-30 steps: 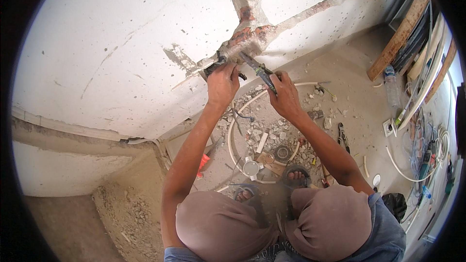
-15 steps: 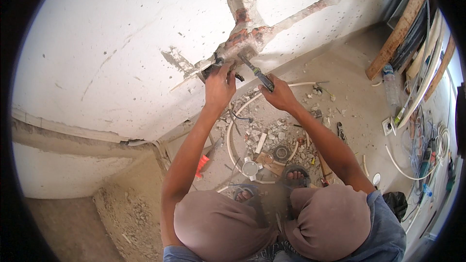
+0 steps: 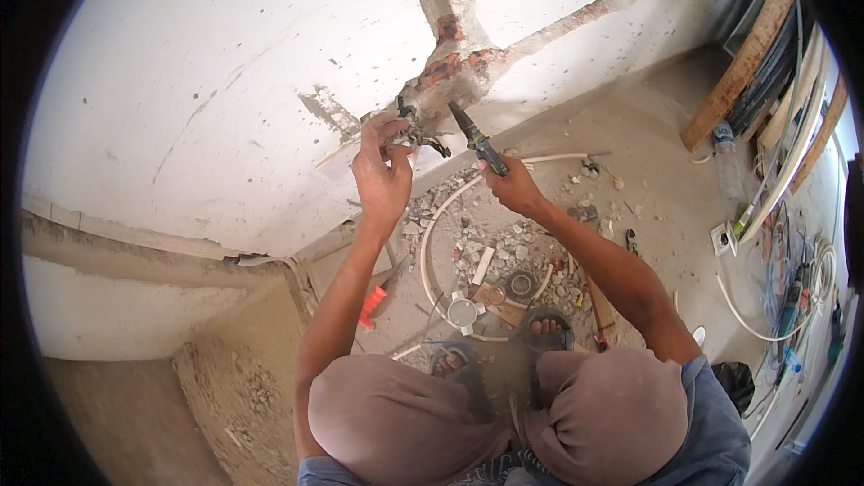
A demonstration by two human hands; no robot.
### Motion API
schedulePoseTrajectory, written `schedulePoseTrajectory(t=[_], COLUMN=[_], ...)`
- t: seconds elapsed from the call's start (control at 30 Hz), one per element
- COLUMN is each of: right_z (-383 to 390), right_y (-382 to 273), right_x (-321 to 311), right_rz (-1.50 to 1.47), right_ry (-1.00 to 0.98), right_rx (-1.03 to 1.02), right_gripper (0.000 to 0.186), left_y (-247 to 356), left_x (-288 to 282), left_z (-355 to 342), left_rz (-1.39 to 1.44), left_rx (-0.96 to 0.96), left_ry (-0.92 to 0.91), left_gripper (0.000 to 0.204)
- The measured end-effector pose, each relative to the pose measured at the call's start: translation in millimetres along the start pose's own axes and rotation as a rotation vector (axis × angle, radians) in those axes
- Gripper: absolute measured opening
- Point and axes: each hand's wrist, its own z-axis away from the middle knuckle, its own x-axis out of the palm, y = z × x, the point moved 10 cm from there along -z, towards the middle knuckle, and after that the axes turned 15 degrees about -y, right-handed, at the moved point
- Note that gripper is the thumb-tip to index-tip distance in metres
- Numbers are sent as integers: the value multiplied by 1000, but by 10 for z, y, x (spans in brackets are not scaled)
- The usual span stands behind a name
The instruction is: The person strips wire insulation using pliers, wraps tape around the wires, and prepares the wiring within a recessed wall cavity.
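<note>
My right hand [image 3: 513, 185] is closed round the dark, green-marked handles of a pair of pliers [image 3: 478, 140]. Their jaws point up at the broken wall and stand a little apart from the cables. On the left, my left hand [image 3: 383, 175] reaches to a bundle of black-covered cables [image 3: 423, 132] that comes out of the chiselled wall. Its fingers are bent round towards the thumb beside the bundle; what they hold is too small and blurred to name. A pale smear shows on the wall beside that hand.
A chiselled groove with bare brick [image 3: 447, 31] runs up the wall. Rubble [image 3: 513, 247], a curved cream conduit [image 3: 424, 256], a white round junction box [image 3: 462, 312], a tape roll [image 3: 519, 284] and an orange-handled tool [image 3: 372, 306] lie near my feet. Boards [image 3: 738, 58] and a bottle [image 3: 725, 162] stand right.
My left hand has moved left and slightly down, baring more of the black cables. The pliers in my right hand have shifted slightly right, away from the bundle.
</note>
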Motion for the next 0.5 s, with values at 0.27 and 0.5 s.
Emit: schedulePoseTrajectory(t=[0.27,0.5], right_z=[761,2710], right_y=[239,1593], right_x=[-388,-2084], right_rz=[-366,516], right_ry=[-2,401], right_rx=[159,630], right_gripper=[34,43], left_y=[105,423], left_x=[71,1663], left_z=[293,1693], left_rz=[375,435], left_rx=[-71,-147], left_ry=[-93,-1092], left_gripper=[24,30])
